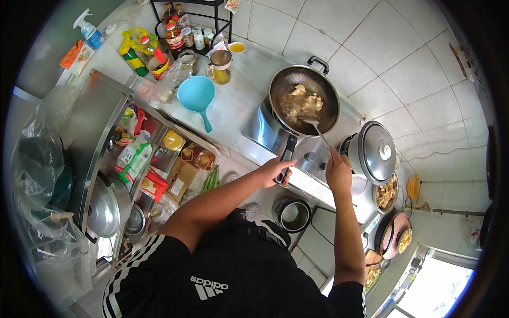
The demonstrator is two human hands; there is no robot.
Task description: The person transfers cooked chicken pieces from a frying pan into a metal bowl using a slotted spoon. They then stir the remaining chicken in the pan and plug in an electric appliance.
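My left hand (276, 171) grips the long black handle of a wok (278, 95), which sits on the steel gas stove (258, 127). In my right hand (339, 171) is the shaft of a metal spatula (320, 134); its blade rests inside the wok near the side toward me. Pale pieces of food (312, 102) lie in liquid or oil on the wok's dark bottom. Right of the wok, a lidded metal pot (375, 153) stands close to my right hand. What the food is cannot be told.
Left on the counter are a blue plastic ladle (196, 94), an oil jug (219, 67), bottles (175, 37) and a small bowl of yellow liquid (237, 48). A bowl of food (386, 194) is beyond the pot. A black-rimmed pot (293, 215) stands below, near my feet.
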